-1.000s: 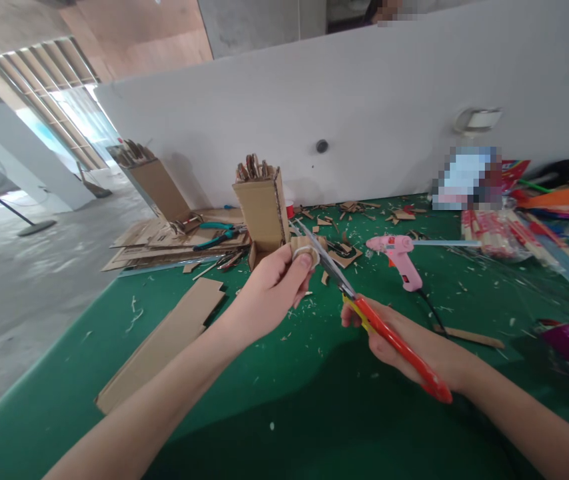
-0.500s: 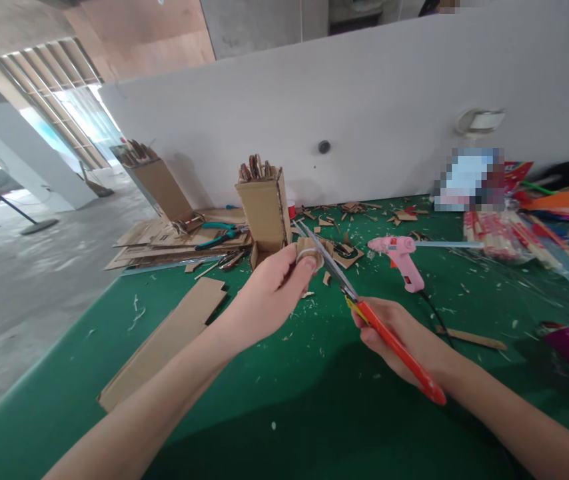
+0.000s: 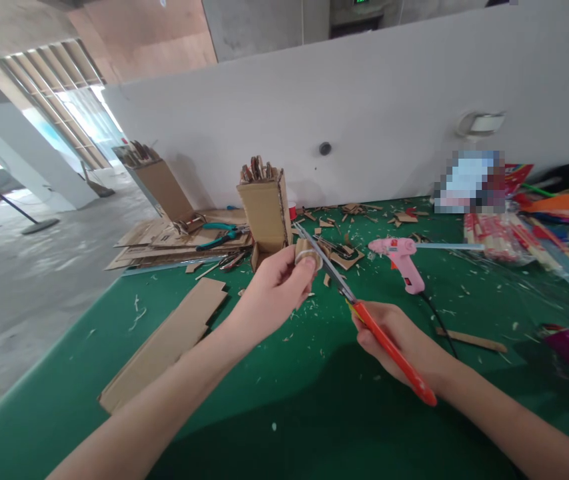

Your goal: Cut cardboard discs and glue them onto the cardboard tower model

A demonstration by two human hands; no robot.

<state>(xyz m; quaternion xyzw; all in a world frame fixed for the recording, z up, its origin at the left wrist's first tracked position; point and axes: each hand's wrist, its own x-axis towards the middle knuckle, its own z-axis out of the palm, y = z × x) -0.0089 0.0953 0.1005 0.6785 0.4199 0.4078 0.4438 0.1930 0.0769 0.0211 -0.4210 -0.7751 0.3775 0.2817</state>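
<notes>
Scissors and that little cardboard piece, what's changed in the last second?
Very little. The right hand swung the tail of the scissors slightly left, blades staying at the cardboard piece. Nothing was taken up or let go: the left hand still pinches the piece. The pink glue gun and cardboard box have not moved.

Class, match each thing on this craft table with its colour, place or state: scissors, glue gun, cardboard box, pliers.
1 scissors
2 glue gun
3 cardboard box
4 pliers

a pink, lying on the table
b teal handles, on cardboard sheets
c red handles, in the right hand
d upright, holding cardboard pieces

Pairs: 1-c, 2-a, 3-d, 4-b
</notes>
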